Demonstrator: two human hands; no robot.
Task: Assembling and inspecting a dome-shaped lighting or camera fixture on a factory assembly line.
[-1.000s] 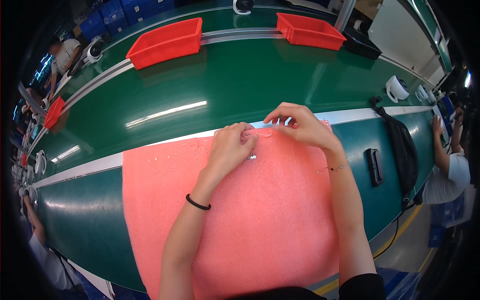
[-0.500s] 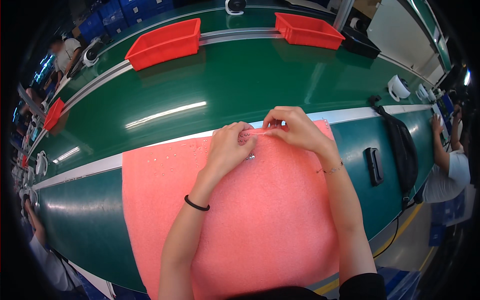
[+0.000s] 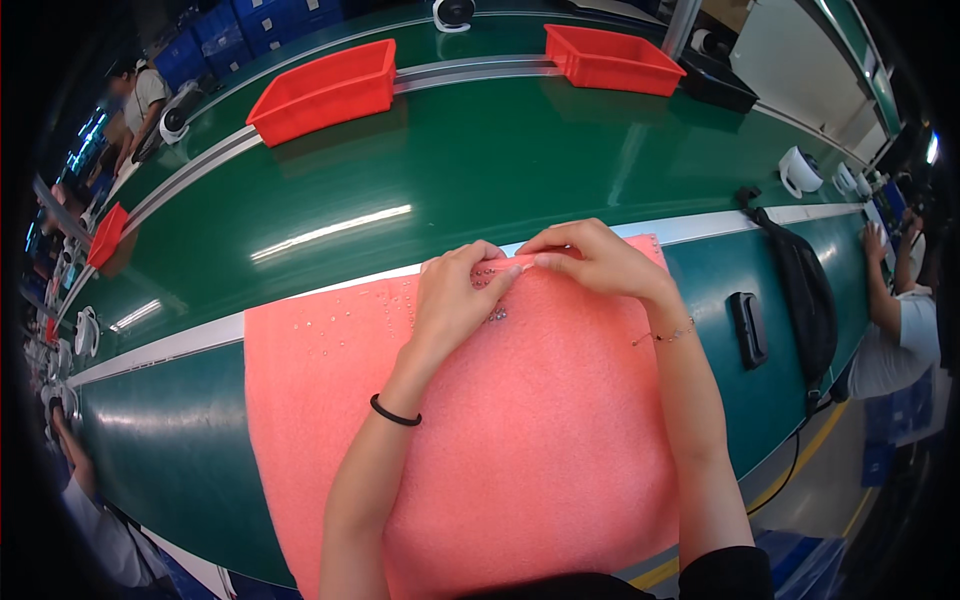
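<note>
A pink, towel-like mat (image 3: pixel 520 430) covers the bench before me, its far edge reaching the pale rail. Near that edge my left hand (image 3: pixel 455 295) rests on it, thumb and fingers drawn together. My right hand (image 3: pixel 590 262) is beside it, thumb and index finger in a pinch. Their fingertips nearly meet over a narrow raised pink-and-pale strip, too small to make out. Small shiny beads (image 3: pixel 497 314) lie in a cluster under my left thumb. More tiny clear beads (image 3: pixel 325 325) are scattered over the mat's far left part.
Beyond the rail runs a green work surface (image 3: pixel 330 190) with red bins (image 3: pixel 325 95) at its far side. To my right lie a black oblong object (image 3: pixel 747 330) and a black bag (image 3: pixel 800 285). Co-workers sit at both sides; a white device (image 3: pixel 799 172) stands far right.
My right hand's fingers have come down and closed nearer to my left thumb. The pale strand seen between the hands is now mostly hidden. My left hand has barely moved.
</note>
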